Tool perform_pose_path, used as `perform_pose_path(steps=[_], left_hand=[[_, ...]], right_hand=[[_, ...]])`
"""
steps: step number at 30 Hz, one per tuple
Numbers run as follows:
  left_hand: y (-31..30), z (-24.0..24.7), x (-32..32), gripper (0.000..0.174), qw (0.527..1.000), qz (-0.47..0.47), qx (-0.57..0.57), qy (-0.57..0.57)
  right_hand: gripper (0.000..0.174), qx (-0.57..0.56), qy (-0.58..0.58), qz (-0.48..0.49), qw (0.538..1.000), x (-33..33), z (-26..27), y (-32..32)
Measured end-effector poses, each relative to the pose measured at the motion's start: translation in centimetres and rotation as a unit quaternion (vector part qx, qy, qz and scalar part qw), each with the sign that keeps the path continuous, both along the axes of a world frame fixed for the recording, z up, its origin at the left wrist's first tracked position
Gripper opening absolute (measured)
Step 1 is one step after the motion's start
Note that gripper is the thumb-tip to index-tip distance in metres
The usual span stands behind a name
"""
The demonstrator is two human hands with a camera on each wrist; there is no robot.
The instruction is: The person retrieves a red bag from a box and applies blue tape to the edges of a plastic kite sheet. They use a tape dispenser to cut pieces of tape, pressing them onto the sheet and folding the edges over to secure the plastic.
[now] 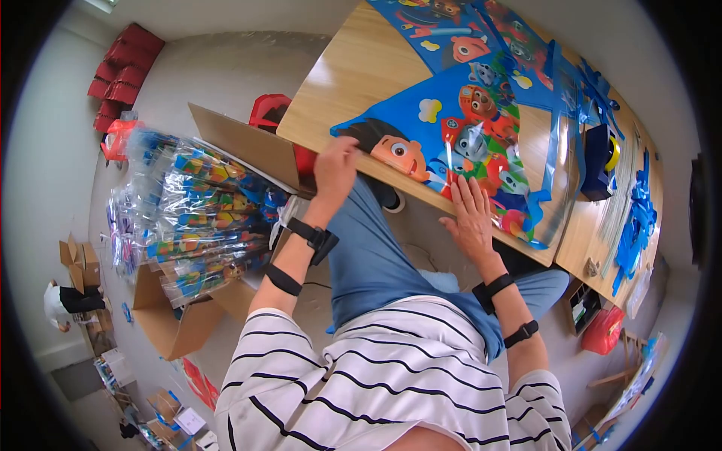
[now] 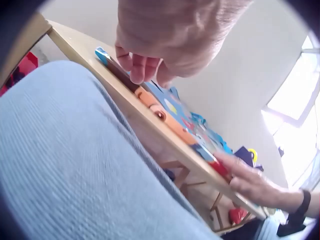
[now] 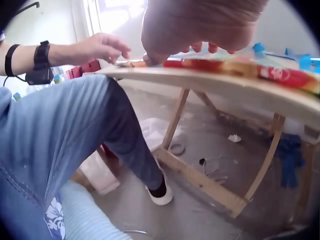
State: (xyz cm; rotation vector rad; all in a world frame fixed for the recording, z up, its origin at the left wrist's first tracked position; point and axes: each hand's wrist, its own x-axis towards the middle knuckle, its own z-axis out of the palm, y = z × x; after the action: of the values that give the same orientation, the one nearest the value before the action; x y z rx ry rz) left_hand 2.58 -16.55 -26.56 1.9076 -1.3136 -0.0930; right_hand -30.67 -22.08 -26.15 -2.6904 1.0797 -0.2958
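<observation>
A glossy blue printed sheet (image 1: 444, 105) with cartoon figures lies along the near edge of the wooden table (image 1: 331, 90). My left hand (image 1: 335, 171) is at its left end, fingers bent over the dark-haired figure; in the left wrist view that hand (image 2: 170, 40) hangs just over the sheet, and whether the fingertips touch it I cannot tell. Flat on the sheet's near edge rests my right hand (image 1: 472, 219), fingers spread. In the right wrist view the right hand (image 3: 200, 25) covers part of the edge.
More printed sheets (image 1: 451, 37) lie at the table's far side. A dark tape dispenser (image 1: 598, 161) and blue ribbons (image 1: 638, 218) are on the right. Wrapped packages (image 1: 207, 210) fill a carton (image 1: 169, 323) at left, beside an upright cardboard panel (image 1: 244, 143).
</observation>
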Motion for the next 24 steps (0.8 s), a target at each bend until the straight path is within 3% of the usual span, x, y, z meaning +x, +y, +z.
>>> perform_pose_path(steps=[2,5,6,9,12,15,21,23,24], left_hand=[[-0.3,0.2,2.6,0.029,0.99,0.107,0.067,0.055],[-2.1,0.0,4.9,0.026,0.943,0.184,0.072,0.268],[-2.6,0.6,5.2,0.023,0.922,0.17,0.108,0.331],[-3.8,1.2,5.7,0.021,0.921,0.16,0.182,0.305],[-4.5,0.8,6.7,0.016,0.896,0.093,0.065,0.43],[-4.4,1.1,7.0,0.013,0.88,0.037,-0.009,0.473],[-4.0,-1.8,8.4,0.02,0.932,0.087,0.017,0.353],[-3.7,-3.7,9.8,0.022,0.984,0.084,0.057,0.149],[-3.5,-2.4,8.8,0.023,0.987,0.095,0.082,0.096]], right_hand=[[0.091,-0.005,0.003,0.004,1.0,-0.3,0.2,0.3],[0.091,-0.009,0.0,0.007,1.0,-0.2,0.2,0.5],[0.09,-0.011,-0.001,0.007,1.0,-0.3,0.2,0.4],[0.088,0.01,-0.019,0.005,1.0,-0.3,0.8,0.6],[0.088,-0.008,-0.031,-0.011,0.999,-0.2,0.6,0.7],[0.088,-0.028,-0.036,-0.019,0.999,-0.1,0.6,0.5],[0.089,-0.012,-0.016,0.011,1.0,1.1,0.1,1.1],[0.091,-0.024,-0.015,0.01,1.0,1.1,0.0,1.7],[0.091,-0.034,-0.012,0.009,0.999,1.0,-0.1,1.8]])
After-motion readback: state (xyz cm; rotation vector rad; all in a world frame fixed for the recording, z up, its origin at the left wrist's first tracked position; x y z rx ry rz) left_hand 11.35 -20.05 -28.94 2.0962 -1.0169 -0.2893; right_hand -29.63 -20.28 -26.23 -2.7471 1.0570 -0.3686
